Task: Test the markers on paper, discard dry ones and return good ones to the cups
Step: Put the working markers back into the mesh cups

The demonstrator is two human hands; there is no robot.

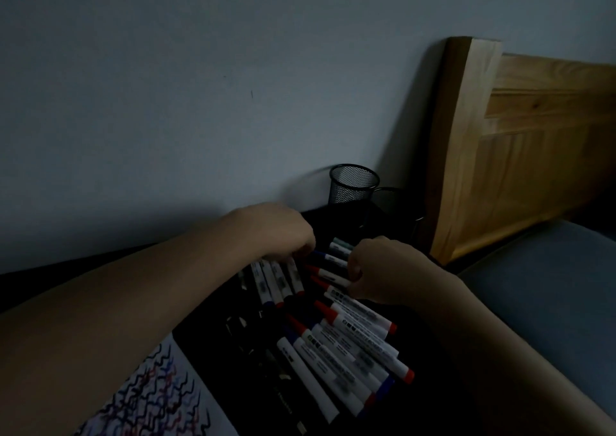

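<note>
Dark table (430,369) holds markers (350,349), labels blurred.

Black wire-mesh cup (354,184), smooth plastic markers (350,352), scribbled paper (160,399), grained wooden headboard (533,142).

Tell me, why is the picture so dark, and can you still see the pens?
The head view is dim all over: the black table swallows detail, and the second mesh cup almost vanishes beside the clearer mesh cup. The white markers and the scribbled paper still stand out. Marker labels are blurred, and the wide lens tilts the wall and bed frame.
</note>
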